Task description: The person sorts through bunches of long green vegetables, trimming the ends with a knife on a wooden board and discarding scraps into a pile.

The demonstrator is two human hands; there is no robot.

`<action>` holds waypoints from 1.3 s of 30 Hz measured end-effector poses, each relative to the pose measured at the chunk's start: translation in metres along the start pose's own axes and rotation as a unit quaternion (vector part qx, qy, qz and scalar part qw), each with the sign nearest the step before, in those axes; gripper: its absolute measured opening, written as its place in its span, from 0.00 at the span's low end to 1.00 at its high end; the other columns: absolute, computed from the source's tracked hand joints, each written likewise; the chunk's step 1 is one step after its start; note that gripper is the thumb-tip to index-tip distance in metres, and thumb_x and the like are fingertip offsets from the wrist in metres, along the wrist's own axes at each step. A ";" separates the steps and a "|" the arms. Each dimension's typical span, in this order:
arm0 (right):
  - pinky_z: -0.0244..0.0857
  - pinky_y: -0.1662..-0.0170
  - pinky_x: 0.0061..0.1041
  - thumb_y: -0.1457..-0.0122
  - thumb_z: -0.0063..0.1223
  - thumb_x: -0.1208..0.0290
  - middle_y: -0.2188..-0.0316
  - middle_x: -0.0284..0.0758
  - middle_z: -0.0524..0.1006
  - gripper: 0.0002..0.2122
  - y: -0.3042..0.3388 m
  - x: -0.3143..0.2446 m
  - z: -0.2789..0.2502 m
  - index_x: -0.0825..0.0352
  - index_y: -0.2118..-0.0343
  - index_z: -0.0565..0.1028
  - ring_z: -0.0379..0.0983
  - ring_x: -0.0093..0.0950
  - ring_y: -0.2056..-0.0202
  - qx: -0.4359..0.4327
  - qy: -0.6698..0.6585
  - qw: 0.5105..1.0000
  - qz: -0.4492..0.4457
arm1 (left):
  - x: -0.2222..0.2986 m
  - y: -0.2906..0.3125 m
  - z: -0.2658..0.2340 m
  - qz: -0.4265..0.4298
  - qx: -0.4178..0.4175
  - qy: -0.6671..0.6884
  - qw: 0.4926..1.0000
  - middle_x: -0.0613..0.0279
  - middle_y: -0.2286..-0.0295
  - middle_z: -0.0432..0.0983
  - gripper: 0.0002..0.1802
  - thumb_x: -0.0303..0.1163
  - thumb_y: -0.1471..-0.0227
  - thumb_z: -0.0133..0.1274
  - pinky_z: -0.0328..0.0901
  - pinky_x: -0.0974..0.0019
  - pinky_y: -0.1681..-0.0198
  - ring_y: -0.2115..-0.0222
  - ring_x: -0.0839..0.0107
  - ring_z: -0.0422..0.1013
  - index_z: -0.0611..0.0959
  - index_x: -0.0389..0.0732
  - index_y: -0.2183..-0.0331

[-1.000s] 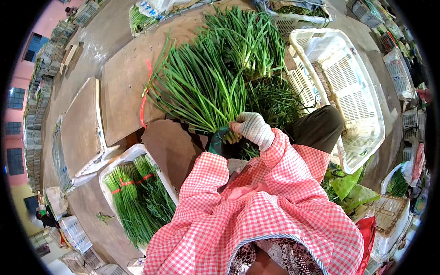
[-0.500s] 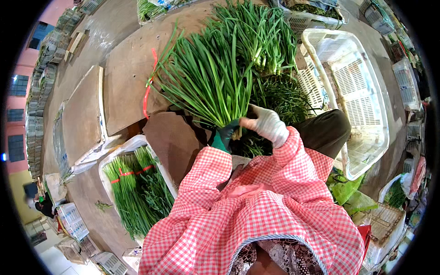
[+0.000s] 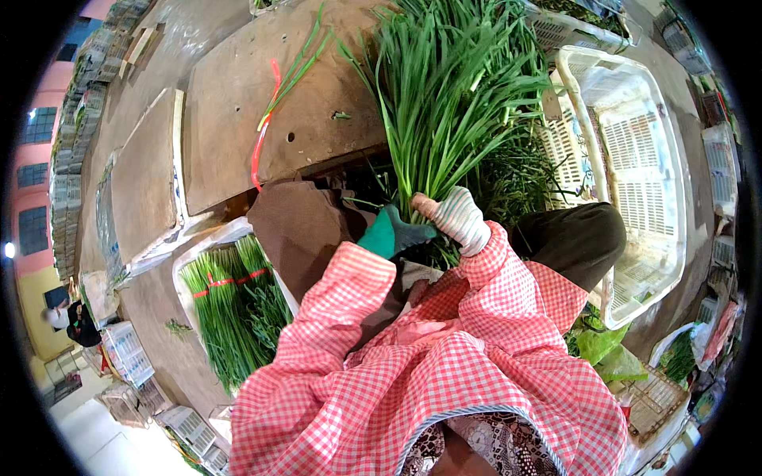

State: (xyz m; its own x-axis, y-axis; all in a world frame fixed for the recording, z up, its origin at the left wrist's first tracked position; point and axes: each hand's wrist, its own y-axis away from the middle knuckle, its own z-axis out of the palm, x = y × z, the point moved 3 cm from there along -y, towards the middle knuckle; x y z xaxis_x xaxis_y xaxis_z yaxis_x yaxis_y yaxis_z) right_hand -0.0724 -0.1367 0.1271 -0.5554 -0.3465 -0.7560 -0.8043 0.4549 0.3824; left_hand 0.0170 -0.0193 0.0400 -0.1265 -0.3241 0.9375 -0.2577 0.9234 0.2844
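Note:
In front of me my left hand (image 3: 389,232), in a green glove with dark fingers, closes round the butt end of a bunch of garlic chives (image 3: 429,135). My right hand (image 3: 460,220), in a pale striped glove with bare fingertips showing, grips the same stems just above and to the right. The long green leaves fan away from me and overlap a loose pile of chives (image 3: 508,47) behind. On the brown board (image 3: 230,103) to the left lies a red tie strip (image 3: 260,151) with a few stray chive leaves (image 3: 298,75) across it.
A white slatted crate (image 3: 635,159) stands at the right, beside my dark-trousered knee (image 3: 575,238). At lower left, another crate (image 3: 226,234) holds chive bunches (image 3: 226,317) tied with red strips. Darker loose greens (image 3: 516,174) lie beyond my right hand. Stacked crates (image 3: 75,143) line the far left.
The bunch has swung rightward and its leaves are closer together. My right hand now wraps the stems near the base. A few leaves now lie apart by the red strip.

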 end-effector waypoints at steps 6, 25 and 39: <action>0.67 0.73 0.27 0.55 0.62 0.54 0.76 0.44 0.77 0.21 0.010 -0.028 -0.007 0.71 0.68 0.77 0.76 0.37 0.76 0.019 -0.273 0.962 0.004 | -0.056 -0.046 0.004 -0.212 -0.211 0.066 0.952 0.59 0.82 0.76 0.15 0.42 0.59 0.60 0.65 0.64 0.83 0.83 0.66 0.71 0.81 0.43 0.70; 0.63 0.74 0.17 0.47 0.53 0.71 0.78 0.31 0.76 0.10 -0.077 -0.129 0.056 0.71 0.64 0.77 0.68 0.15 0.78 -0.009 -0.120 0.975 -0.185 | 0.226 0.042 -0.252 0.004 0.006 0.041 0.999 0.54 0.70 0.76 0.30 0.30 0.65 0.62 0.69 0.65 0.69 0.73 0.65 0.74 0.74 0.36 0.56; 0.65 0.64 0.36 0.43 0.45 0.59 0.71 0.41 0.76 0.13 -0.203 -0.221 0.157 0.60 0.62 0.75 0.72 0.42 0.67 -0.202 0.154 0.904 -0.345 | 0.008 -0.080 -0.370 -0.087 0.051 -0.377 0.921 0.52 0.69 0.75 0.33 0.32 0.64 0.61 0.68 0.62 0.68 0.71 0.62 0.73 0.70 0.36 0.54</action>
State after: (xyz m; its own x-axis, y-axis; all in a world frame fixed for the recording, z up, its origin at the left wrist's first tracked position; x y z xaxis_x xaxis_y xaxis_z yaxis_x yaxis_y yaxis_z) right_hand 0.2471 -0.0235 0.1335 0.1247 -0.6742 -0.7280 -0.9586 -0.2711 0.0869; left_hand 0.3911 -0.0197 0.0988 -0.6936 -0.5518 0.4630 -0.4203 0.8320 0.3620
